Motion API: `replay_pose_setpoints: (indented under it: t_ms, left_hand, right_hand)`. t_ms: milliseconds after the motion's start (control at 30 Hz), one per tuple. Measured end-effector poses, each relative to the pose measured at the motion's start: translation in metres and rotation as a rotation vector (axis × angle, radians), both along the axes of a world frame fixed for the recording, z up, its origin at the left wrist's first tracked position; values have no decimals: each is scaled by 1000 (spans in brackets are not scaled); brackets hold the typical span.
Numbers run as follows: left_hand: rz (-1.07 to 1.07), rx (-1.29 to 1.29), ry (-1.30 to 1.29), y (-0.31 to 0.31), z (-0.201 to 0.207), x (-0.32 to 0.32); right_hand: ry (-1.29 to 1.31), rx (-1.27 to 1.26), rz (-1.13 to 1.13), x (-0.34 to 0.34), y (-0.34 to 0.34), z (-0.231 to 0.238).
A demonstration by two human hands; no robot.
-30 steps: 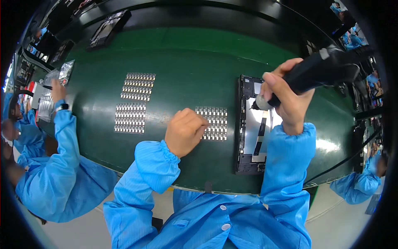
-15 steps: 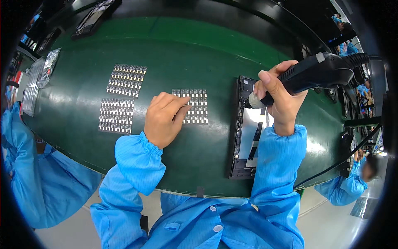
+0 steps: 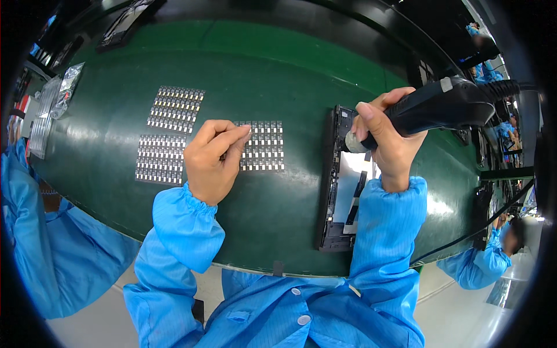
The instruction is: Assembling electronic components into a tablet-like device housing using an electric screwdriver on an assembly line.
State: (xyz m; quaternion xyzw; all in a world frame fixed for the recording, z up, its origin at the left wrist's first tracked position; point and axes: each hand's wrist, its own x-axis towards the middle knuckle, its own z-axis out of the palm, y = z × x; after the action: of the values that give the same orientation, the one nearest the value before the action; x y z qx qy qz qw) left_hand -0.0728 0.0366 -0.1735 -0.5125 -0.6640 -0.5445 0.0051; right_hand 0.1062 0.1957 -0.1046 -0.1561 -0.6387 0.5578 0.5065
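1. Sheets (image 3: 161,158) of small pieces lie flat on the green bench (image 3: 296,214) at the left: the leftmost sits low, and the upper sheet (image 3: 176,108) slants just above it. We take this flat, side-by-side lay as a way to keep each row easy to see and reach.
2. Left hand (image 3: 214,159) comes next. We see its thumb and forefinger pinched together at the left edge of the third sheet; we cannot tell whether anything sits between the tips. Such a fine pinch suits pieces this small, we judge.
3. Third sheet (image 3: 264,147) lies flat, partly hidden by those fingers, between the left hand and the frame. We read its spot, apart from the other two, as handy for a short reach.
4. Frame (image 3: 333,180), black around a silvery panel, lies lengthwise, well apart from the sheets, with the right sleeve (image 3: 389,220) hiding part of it. We suppose it is set there to fall under the right hand.
5. Right hand (image 3: 397,153) grasps the front of the tool (image 3: 441,107), its pale nose (image 3: 354,143) over the frame's upper part; we cannot tell whether they touch. Holding so near the nose probably steadies the aim.
6. Cable (image 3: 510,88) leaves the tool's rear rightward, which we think keeps it off the sheets.
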Motion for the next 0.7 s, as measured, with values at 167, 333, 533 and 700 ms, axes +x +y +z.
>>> replay_pose_setpoints:
  t_ms: [167, 333, 533, 700]
  left_hand:
    - [-24, 28, 23, -2, 0, -1]
    - [-63, -52, -145, -5, 4, 3]
    - [-112, -47, -145, -5, 0, -3]
    - [-113, -46, 148, -2, 2, 1]
  right_hand:
    - [-45, 39, -5, -7, -6, -1]
    - [-25, 30, -3, -8, -6, -1]
    - [20, 13, -23, -9, -7, 0]
    - [-32, -95, -44, -5, -3, 6]
